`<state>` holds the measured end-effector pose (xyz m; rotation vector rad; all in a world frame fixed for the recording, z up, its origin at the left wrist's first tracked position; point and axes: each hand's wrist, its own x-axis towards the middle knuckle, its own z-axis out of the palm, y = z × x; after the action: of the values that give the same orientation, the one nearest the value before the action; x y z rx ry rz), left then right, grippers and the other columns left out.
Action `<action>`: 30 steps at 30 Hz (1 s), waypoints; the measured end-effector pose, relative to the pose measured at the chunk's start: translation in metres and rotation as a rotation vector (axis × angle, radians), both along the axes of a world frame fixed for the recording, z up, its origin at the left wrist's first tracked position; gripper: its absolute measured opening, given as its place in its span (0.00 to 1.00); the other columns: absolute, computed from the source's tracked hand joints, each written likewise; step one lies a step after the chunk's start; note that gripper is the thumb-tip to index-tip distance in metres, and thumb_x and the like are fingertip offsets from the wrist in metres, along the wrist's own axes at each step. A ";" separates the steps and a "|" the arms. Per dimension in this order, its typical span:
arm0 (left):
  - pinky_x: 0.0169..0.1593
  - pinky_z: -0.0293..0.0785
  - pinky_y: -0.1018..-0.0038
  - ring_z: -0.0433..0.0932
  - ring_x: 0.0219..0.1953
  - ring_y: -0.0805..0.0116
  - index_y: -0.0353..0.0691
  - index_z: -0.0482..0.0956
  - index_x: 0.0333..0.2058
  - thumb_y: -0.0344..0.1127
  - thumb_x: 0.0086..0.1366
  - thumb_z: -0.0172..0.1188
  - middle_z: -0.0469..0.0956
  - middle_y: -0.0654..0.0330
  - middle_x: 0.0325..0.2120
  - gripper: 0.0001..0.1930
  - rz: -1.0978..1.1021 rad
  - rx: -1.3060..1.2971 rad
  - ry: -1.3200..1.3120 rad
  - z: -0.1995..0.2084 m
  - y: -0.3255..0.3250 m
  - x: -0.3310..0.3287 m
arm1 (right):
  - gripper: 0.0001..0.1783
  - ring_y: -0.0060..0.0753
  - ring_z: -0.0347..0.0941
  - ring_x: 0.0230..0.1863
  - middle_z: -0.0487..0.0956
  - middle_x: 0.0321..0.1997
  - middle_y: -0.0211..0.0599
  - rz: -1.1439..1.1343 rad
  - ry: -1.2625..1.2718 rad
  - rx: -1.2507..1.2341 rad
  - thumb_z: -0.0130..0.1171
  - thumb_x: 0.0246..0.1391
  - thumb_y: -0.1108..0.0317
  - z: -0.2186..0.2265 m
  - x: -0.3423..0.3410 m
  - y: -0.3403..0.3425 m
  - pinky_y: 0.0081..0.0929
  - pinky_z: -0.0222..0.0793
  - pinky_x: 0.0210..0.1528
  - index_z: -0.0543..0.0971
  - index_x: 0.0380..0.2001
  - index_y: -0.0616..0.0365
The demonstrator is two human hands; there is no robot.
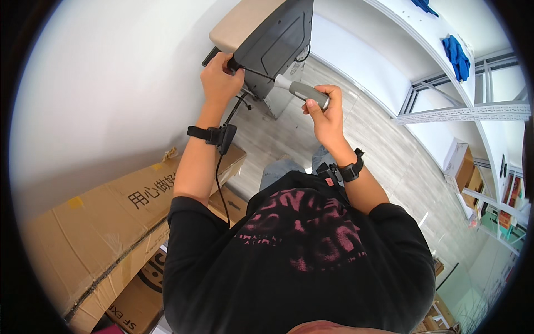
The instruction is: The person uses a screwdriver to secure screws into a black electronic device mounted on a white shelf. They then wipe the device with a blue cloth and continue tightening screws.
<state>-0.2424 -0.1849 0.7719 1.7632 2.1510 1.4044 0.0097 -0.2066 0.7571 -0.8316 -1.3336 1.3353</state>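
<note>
The screwdriver (303,91) in the right hand (328,116) is grey, its collar (282,82) paler. Beyond the left hand (221,83), the panel (281,47) is dark grey, the cover (242,25) tan. Behind both hands, the shirt (295,242) is black, printed pink.

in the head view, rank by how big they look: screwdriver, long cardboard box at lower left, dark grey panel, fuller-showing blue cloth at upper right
1. Long cardboard box
2. Dark grey panel
3. Screwdriver and blue cloth, unranked: the screwdriver is longer, but their areas look alike
</note>
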 end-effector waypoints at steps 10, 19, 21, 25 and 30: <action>0.28 0.73 0.73 0.75 0.20 0.67 0.36 0.76 0.30 0.29 0.40 0.65 0.75 0.59 0.21 0.15 0.006 0.034 0.023 -0.006 0.003 -0.003 | 0.13 0.19 0.65 0.12 0.70 0.22 0.34 0.013 -0.111 -0.328 0.50 0.63 0.60 0.024 -0.006 -0.002 0.18 0.60 0.13 0.65 0.33 0.59; 0.28 0.72 0.74 0.74 0.21 0.67 0.36 0.75 0.31 0.29 0.41 0.66 0.74 0.60 0.21 0.15 -0.041 0.037 -0.015 -0.006 0.002 -0.006 | 0.17 0.19 0.64 0.10 0.70 0.13 0.30 0.055 -0.224 -0.425 0.53 0.61 0.54 0.032 0.006 0.017 0.18 0.58 0.12 0.69 0.31 0.58; 0.30 0.74 0.75 0.75 0.23 0.69 0.36 0.76 0.33 0.29 0.42 0.66 0.76 0.59 0.22 0.16 -0.045 0.027 -0.013 -0.006 0.002 -0.007 | 0.17 0.19 0.64 0.10 0.71 0.14 0.30 0.038 -0.186 -0.424 0.53 0.61 0.54 0.030 0.007 0.017 0.18 0.58 0.12 0.70 0.33 0.59; 0.34 0.77 0.77 0.78 0.26 0.71 0.34 0.76 0.36 0.27 0.44 0.66 0.79 0.57 0.25 0.17 -0.040 0.000 0.000 -0.006 0.000 -0.006 | 0.17 0.19 0.64 0.10 0.71 0.14 0.30 0.042 -0.114 -0.461 0.52 0.61 0.54 0.037 0.007 0.015 0.18 0.59 0.12 0.70 0.36 0.59; 0.33 0.76 0.76 0.78 0.26 0.69 0.34 0.76 0.36 0.27 0.44 0.66 0.77 0.58 0.24 0.17 -0.034 0.031 -0.043 -0.011 0.001 -0.007 | 0.18 0.20 0.62 0.08 0.71 0.14 0.31 0.064 -0.048 -0.586 0.47 0.63 0.51 0.035 0.010 0.010 0.16 0.59 0.11 0.72 0.38 0.57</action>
<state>-0.2491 -0.1837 0.7610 1.7547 2.0796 1.4619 0.0202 -0.1963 0.7922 -1.2231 -1.0137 1.8028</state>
